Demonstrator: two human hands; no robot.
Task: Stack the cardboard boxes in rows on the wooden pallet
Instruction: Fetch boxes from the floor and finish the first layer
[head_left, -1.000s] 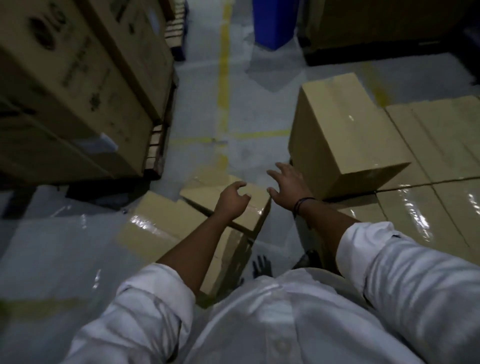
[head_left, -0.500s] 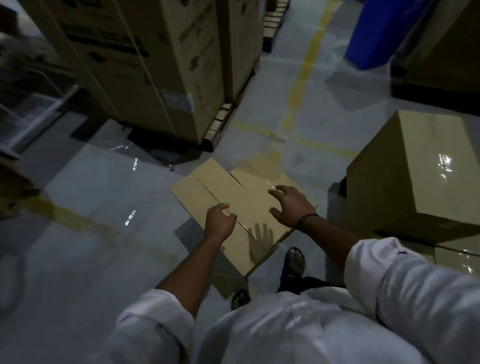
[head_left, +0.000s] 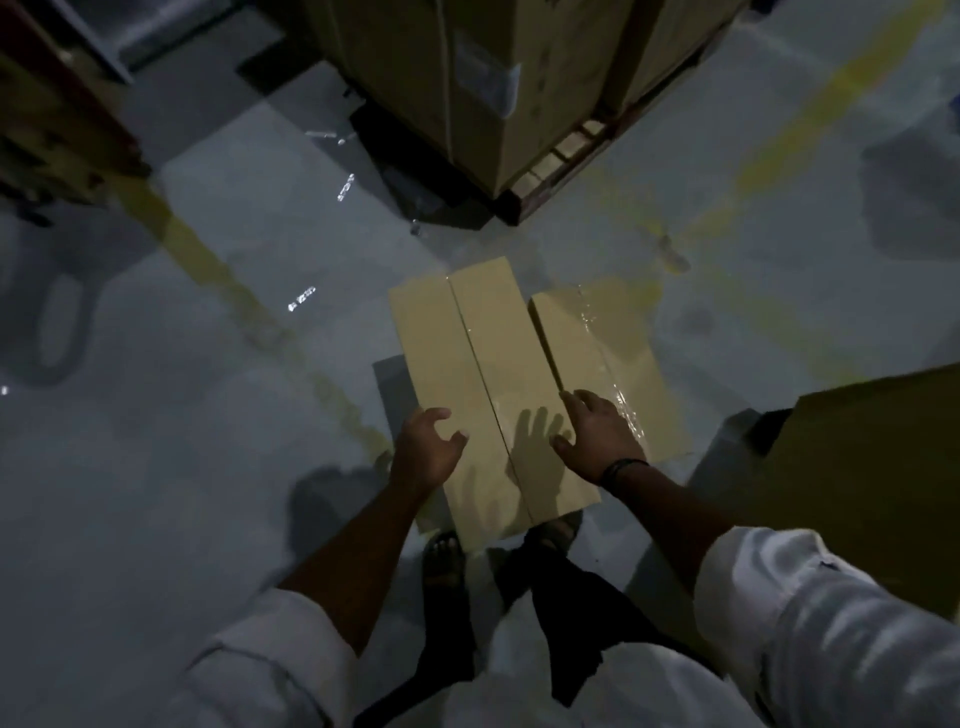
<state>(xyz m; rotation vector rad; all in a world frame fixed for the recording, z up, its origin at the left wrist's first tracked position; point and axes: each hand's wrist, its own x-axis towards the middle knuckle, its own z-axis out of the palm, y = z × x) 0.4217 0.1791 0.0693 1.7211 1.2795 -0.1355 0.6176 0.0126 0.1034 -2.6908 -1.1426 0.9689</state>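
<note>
Two cardboard boxes lie side by side on the grey floor in front of my feet. The nearer box (head_left: 483, 374) has a taped seam down its top; a second box (head_left: 602, 353) lies to its right. My left hand (head_left: 423, 449) hovers with spread fingers over the near box's left edge. My right hand (head_left: 597, 434) hovers open over the gap between the boxes, its shadow falling on the near box's top. Neither hand holds anything. At the right edge is the corner of a stacked cardboard box (head_left: 872, 467).
Tall cartons (head_left: 457, 78) stand on a wooden pallet (head_left: 561, 166) straight ahead. Yellow floor lines (head_left: 218, 265) cross the floor on the left and right. A dark rack (head_left: 57, 119) stands at the far left. My sandalled feet (head_left: 447, 558) are just behind the near box.
The view has swung left and down, away from the stacked boxes toward the two boxes on the floor. Both hands have dropped closer to the near box and stayed empty.
</note>
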